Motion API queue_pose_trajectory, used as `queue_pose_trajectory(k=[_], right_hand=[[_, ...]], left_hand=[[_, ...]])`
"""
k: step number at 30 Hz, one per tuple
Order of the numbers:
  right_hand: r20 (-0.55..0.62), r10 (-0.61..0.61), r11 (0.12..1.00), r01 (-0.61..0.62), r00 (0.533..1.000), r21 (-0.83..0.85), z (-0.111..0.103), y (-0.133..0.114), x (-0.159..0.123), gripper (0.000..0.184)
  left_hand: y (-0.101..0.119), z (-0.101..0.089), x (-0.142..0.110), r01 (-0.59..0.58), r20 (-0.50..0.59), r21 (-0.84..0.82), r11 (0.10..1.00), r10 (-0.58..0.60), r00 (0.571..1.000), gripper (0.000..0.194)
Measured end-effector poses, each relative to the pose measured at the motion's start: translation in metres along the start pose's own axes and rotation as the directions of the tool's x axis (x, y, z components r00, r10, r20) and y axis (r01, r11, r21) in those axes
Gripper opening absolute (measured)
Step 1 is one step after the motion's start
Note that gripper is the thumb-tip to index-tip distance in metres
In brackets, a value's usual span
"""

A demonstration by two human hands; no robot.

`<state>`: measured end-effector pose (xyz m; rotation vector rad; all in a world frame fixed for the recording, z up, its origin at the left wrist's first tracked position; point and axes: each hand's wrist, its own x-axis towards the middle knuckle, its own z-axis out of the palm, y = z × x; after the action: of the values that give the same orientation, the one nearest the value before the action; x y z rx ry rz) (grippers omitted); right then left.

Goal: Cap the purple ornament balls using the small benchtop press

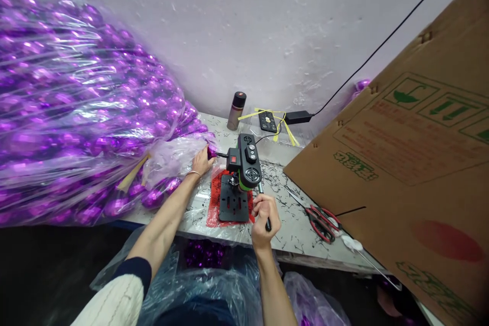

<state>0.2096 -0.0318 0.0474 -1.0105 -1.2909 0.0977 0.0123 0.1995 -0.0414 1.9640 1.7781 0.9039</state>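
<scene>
A small black bench drill press point(250, 163) stands on the table, with a slotted base plate point(234, 204) over a red sheet point(214, 198). My right hand point(266, 216) is closed around its lever handle, the black end point(268, 225) showing below my fingers. To the left of the machine, my left hand point(202, 160) has its fingers closed at a shiny purple ball point(211, 152), which they partly hide. This hand is beside the mouth of a large clear bag point(168, 158) packed with purple balls point(95, 112).
Red-handled scissors point(323, 221) lie right of the drill, near a big cardboard box point(401, 153). Behind stand a dark-capped bottle point(236, 111) and a taped black device point(267, 121) with a power adapter point(298, 117). Dark shavings litter the table point(282, 214). More balls point(204, 253) sit below its edge.
</scene>
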Motion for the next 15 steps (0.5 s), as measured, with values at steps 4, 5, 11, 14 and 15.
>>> queue_pose_trajectory(k=[4,5,11,14,15], right_hand=[[-0.033,0.037,0.999,-0.036,0.999,0.015,0.002,0.0,-0.001,0.041],[-0.038,0.043,0.999,-0.042,0.998,0.014,0.003,0.0,-0.001,0.041],[-0.015,0.027,1.0,-0.027,1.0,-0.006,0.002,-0.003,0.003,0.041],[-0.011,0.051,0.999,-0.051,0.999,-0.017,0.002,-0.01,0.011,0.043],[-0.01,0.063,0.998,-0.063,0.998,-0.014,0.002,-0.013,0.015,0.044]], left_hand=[[0.016,-0.01,-0.008,-0.014,0.044,0.011,1.0,0.013,0.999,0.083],[0.022,-0.012,-0.008,-0.006,0.047,0.011,1.0,0.006,0.999,0.081],[0.048,-0.034,-0.003,0.108,0.089,0.019,0.994,-0.109,0.99,0.055],[0.046,-0.052,-0.022,0.276,0.062,-0.085,0.957,-0.272,0.96,0.045],[0.044,-0.057,-0.034,0.327,0.04,-0.187,0.926,-0.325,0.945,0.046]])
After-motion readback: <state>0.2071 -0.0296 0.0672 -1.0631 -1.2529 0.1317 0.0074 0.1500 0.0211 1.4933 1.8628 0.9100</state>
